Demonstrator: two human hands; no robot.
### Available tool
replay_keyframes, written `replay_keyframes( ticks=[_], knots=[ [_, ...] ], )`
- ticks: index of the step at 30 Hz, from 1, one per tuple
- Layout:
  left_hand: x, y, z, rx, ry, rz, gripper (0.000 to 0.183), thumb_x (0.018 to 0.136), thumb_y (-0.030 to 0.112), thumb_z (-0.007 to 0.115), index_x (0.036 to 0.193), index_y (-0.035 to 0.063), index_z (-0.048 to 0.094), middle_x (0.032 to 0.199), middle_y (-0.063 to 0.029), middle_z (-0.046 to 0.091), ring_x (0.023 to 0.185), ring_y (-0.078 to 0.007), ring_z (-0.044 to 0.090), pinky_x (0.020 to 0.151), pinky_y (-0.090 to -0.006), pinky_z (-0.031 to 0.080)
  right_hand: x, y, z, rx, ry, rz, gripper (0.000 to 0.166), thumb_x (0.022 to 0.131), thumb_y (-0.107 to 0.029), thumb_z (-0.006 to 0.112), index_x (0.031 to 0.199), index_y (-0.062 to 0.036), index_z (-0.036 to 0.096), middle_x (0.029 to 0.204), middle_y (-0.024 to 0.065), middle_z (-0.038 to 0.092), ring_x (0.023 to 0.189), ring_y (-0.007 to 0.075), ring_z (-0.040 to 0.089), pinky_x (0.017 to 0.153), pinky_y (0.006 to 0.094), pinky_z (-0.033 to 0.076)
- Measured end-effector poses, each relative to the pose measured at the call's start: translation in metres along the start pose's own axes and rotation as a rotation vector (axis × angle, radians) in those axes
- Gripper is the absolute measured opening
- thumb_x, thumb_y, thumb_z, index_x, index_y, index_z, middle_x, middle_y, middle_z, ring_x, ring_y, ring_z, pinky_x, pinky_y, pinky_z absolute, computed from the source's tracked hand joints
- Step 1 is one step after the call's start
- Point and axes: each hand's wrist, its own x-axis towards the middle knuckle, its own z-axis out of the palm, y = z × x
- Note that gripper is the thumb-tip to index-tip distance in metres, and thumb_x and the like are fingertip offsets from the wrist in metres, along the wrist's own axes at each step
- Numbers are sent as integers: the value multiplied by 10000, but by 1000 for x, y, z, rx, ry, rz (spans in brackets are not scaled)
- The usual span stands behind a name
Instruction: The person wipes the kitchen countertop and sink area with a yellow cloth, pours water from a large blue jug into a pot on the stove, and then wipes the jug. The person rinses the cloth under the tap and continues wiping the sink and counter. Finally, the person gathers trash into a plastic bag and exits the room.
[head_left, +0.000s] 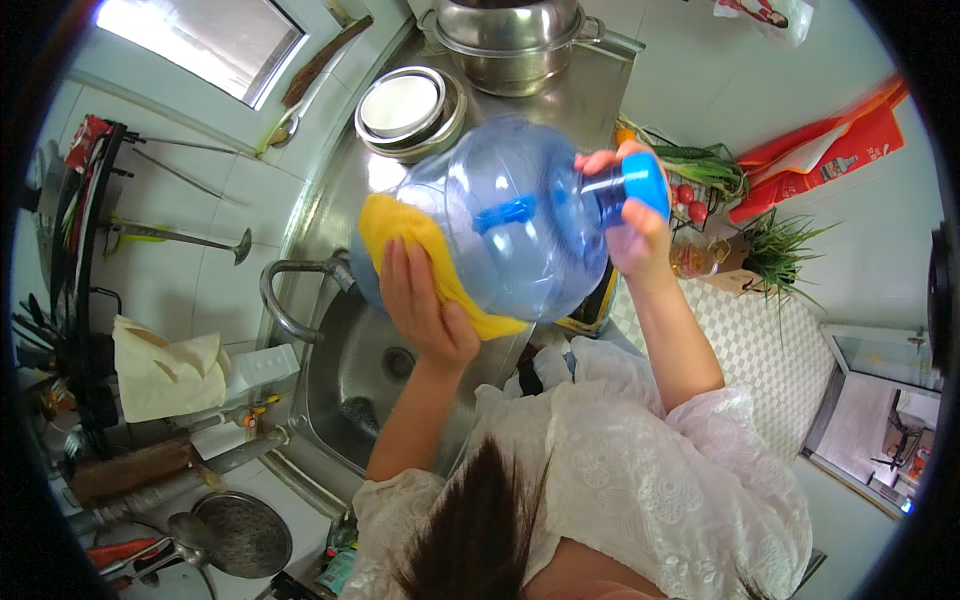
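A large clear blue plastic water jug (517, 277) with a blue handle (504, 214) is held tilted on its side above the counter and the sink. Its neck, with a bright blue cap (646, 186), points to the right. My right hand (636, 240) grips the neck just below the cap. My left hand (424, 307) presses a yellow cloth (401, 221) flat against the jug's lower body, fingers spread along it. Under my left forearm lies the stainless steel sink (337, 375). The far side of the jug is hidden.
A curved metal faucet (274, 289) reaches over the sink, close to the jug's base. Behind the jug stand stacked round metal containers (401, 105) and a steel steamer pot (517, 60). Utensils such as a ladle (241, 246) hang at left. Green onions (701, 169) rest in a rack at right.
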Motion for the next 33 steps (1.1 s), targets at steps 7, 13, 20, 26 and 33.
replay_keyframes(
  ticks=[7,13,20,26,33],
  knots=[
    [18,-46,21,-1253,-97,-833,350,950,134,376,1184,-63,546,1138,-138,595,994,-158,576,882,-266,450,-28,-8,22,-454,-443,-150,495,564,-133,754,1003,-56,541,924,103,652,908,221,612,920,391,425],
    [11,4,13,-589,-192,-287,331,842,45,484,1153,-24,576,1149,-161,595,1074,-266,567,962,-374,407,-11,-1,11,-790,-520,-253,492,572,-142,731,1005,-48,519,908,131,638,901,246,616,791,359,442],
    [-27,43,11,-66,-487,16,466,812,115,518,1260,-8,477,1316,-202,464,1264,-340,414,1046,-483,299,0,8,29,-681,-275,-22,487,597,-108,740,1018,-24,510,931,111,629,902,191,607,845,338,477],
    [40,-26,30,-119,-399,-308,462,832,141,462,1265,-19,473,1230,-200,531,1157,-342,499,988,-392,380,10,23,43,-812,-522,27,470,596,-150,765,990,-34,538,919,73,632,861,142,608,805,288,472],
    [61,-87,51,-281,-449,-431,429,870,179,461,1266,16,486,1206,-185,553,1085,-320,543,949,-392,411,37,57,79,-973,-335,32,464,608,-205,777,983,-49,552,856,47,607,786,131,580,744,276,473]
  ],
)
